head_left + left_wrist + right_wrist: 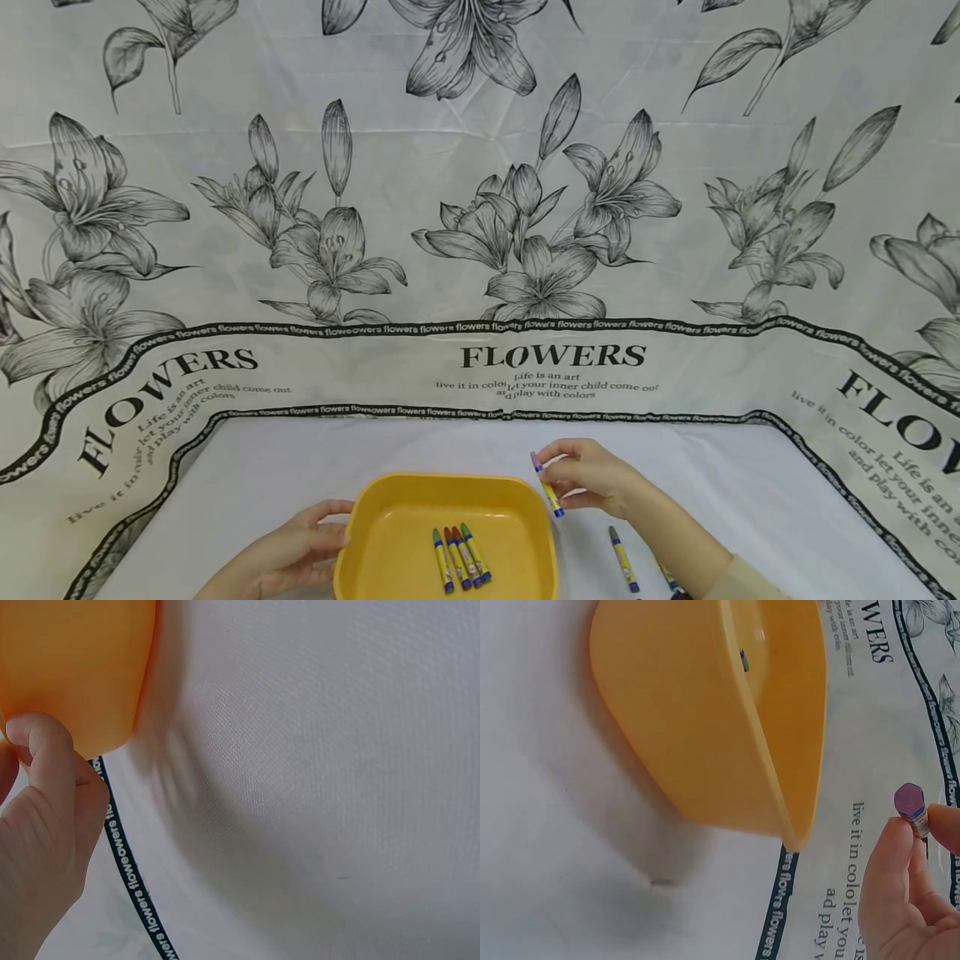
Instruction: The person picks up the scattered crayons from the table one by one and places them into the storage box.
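One crayon (549, 492) clear of tray rim (450, 477)

Loads of room's left at the far-left corner of the worktop (247, 454), and a hand could be passed between the yellow tray (450, 480) and the far edge. The tray's left side is blocked by the left hand (300, 547), its far-right corner by the right hand (592, 477).

Plain yellow on the basin (390, 533); purple, yellow and blue on the raised crayon (551, 493). Flowered in black across the white cloth (390, 142).
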Demonstrator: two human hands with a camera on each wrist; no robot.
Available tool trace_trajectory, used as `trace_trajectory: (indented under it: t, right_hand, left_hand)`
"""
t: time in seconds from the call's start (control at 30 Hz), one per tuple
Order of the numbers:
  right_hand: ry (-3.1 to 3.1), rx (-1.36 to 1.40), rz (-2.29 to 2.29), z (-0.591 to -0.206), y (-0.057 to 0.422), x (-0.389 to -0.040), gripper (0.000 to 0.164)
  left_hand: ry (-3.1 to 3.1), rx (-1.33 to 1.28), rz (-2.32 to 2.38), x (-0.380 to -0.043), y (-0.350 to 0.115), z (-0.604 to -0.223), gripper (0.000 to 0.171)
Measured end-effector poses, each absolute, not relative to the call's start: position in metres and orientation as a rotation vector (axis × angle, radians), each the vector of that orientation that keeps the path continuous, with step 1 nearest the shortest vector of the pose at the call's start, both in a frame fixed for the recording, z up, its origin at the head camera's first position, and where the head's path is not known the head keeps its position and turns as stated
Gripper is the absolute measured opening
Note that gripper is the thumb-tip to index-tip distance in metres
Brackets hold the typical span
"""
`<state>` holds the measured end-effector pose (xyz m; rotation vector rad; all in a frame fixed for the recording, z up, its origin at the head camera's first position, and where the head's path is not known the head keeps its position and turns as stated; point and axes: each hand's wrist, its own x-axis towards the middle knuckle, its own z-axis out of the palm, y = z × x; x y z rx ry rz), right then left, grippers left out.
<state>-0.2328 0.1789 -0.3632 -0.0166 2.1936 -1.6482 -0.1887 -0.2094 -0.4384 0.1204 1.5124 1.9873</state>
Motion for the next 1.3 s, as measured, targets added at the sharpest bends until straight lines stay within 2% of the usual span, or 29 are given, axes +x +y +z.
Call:
trace_trajectory:
  t: [0.33, 0.87, 1.3]
  right_hand:
    - [2.078, -0.111, -1.636, -0.378, 0.135, -0.228, 0.022]
    - [2.04, -0.087, -1.624, -0.413, 0.079, -0.213, 0.019]
    - [2.104, -0.049, -1.619, -0.431, 0.06, -0.204, 0.016]
  left_hand:
    - [1.553, 0.094, 1.985, -0.19, -0.209, -0.44, 0.048]
    - [1.533, 0.087, 1.977, -0.191, -0.21, -0.441, 0.043]
    - [1.489, 0.071, 1.984, -0.191, -0.21, -0.439, 0.045]
